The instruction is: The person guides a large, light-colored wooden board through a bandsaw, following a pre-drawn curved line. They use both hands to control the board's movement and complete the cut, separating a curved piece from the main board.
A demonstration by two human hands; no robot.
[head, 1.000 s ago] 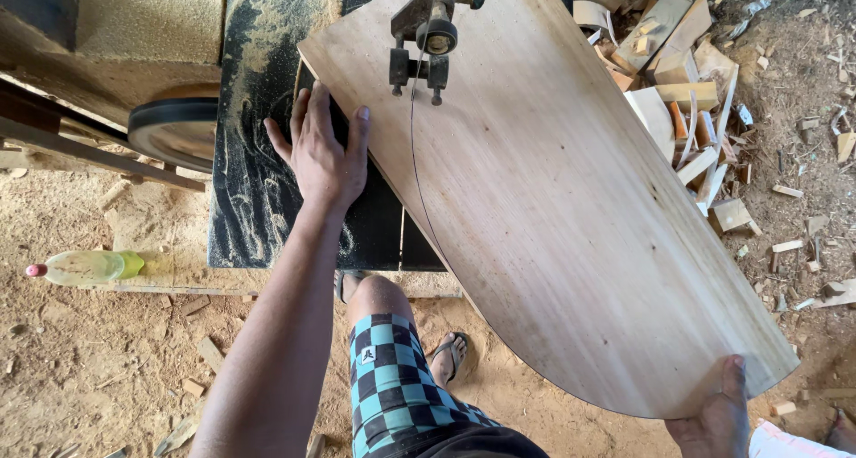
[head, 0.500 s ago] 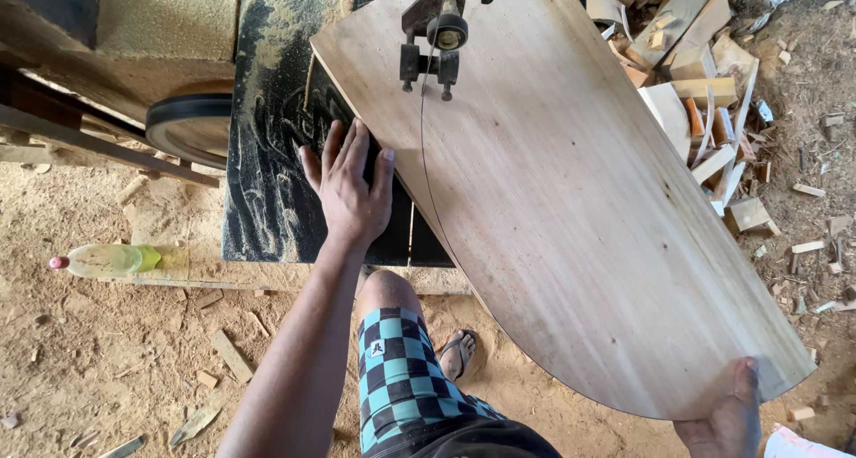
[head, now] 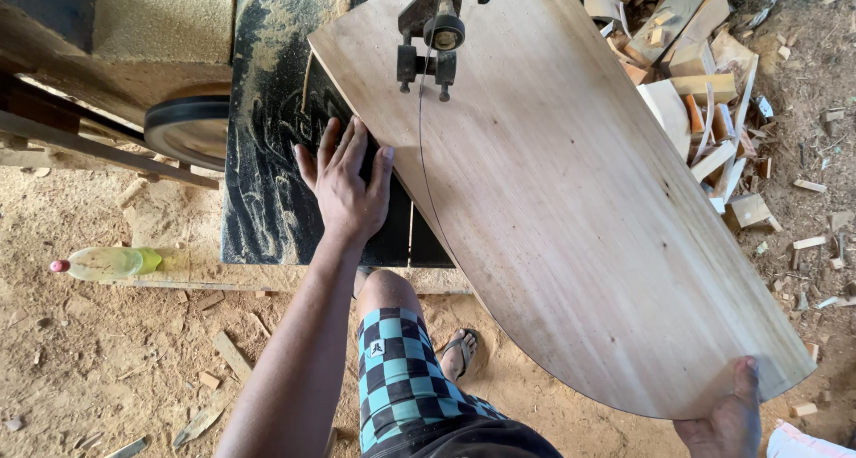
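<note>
A long pale wooden board (head: 571, 181) with a rounded near end lies tilted across a dark band saw table (head: 276, 173). The saw's blade guide (head: 432, 43) hangs over the board's upper part, and a thin curved line runs down the wood below it. My left hand (head: 346, 183) rests flat, fingers spread, against the board's left edge on the table. My right hand (head: 727, 418) grips the board's rounded near end at the lower right, fingers under the wood.
A heap of wood offcuts (head: 704, 74) lies at the upper right. A yellow-green plastic bottle (head: 107, 262) rests on the sandy ground at left. A black wheel (head: 187, 128) sits left of the table. My leg in checked shorts (head: 401, 378) stands below.
The view has shifted so the table and board sit further right. My left hand stays on the board's left edge, and my right hand keeps the near end.
</note>
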